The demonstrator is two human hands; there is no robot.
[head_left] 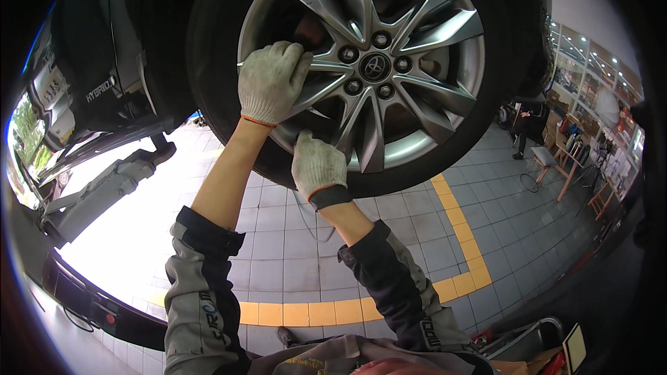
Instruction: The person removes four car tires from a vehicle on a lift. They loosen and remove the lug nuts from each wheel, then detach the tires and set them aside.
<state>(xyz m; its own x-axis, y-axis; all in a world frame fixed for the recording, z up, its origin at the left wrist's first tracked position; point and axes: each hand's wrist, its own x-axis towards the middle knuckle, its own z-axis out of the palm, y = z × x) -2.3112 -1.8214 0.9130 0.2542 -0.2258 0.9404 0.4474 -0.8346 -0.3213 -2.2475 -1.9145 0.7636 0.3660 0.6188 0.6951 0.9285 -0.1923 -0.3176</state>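
A silver multi-spoke alloy wheel [372, 132] with a black tire [417, 179] hangs raised in front of me on a dark car. Several lug nuts [381, 39] sit around its centre cap [374, 67]. My left hand [273, 83], in an off-white knit glove, is closed over a spoke at the wheel's left side. Lower down, my right hand [318, 163], gloved alike, is curled against the lower-left rim, its fingertips mostly hidden. No tool shows in either hand.
A grey lift arm [114, 184] reaches under the car at left. Yellow tiles [326, 313] mark the grey tiled floor. At far right are a person in dark clothes [532, 125], a stool [545, 158] and wooden stands. A metal-framed item [531, 337] lies near me at lower right.
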